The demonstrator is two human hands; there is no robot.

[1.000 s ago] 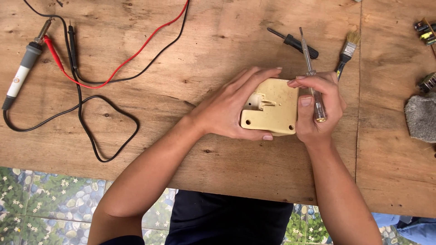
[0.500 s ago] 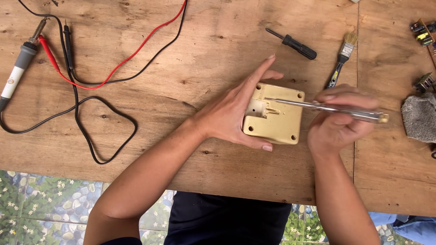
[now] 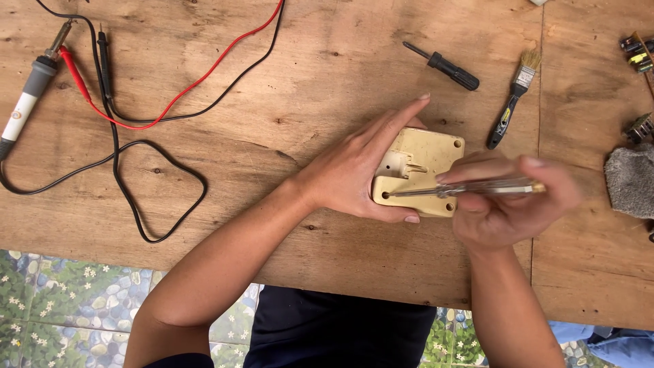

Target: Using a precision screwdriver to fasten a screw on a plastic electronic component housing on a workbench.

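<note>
Yellowed plastic casing (image 3: pixel 426 160), squarish with screw holes at its corners, flat on the wooden surface (image 3: pixel 327 82) near the front edge. Pinned at its left side by the left hand (image 3: pixel 354 170): fingers (image 3: pixel 398 119) stretched long over the top left corner, thumb curled under the lower edge, palm against the side. Held in the right hand (image 3: pixel 507 208), a screwdriver (image 3: pixel 470 189) with a clear handle, lying almost level, shaft running left across the casing, tip at the hole in the lower left corner. Right fingers wrapped closed around the handle, thumb on top.

Beyond the casing, just apart: a small black screwdriver (image 3: pixel 443 66) and a paintbrush (image 3: pixel 512 99) with a black handle, both loose on the surface. Far left, a soldering iron (image 3: pixel 27 99) with a grey and white grip, beside red and black test leads (image 3: pixel 170 102) looping across the wood. At the right edge, a grey cloth (image 3: pixel 630 180) and some small parts, too cut off to make out.
</note>
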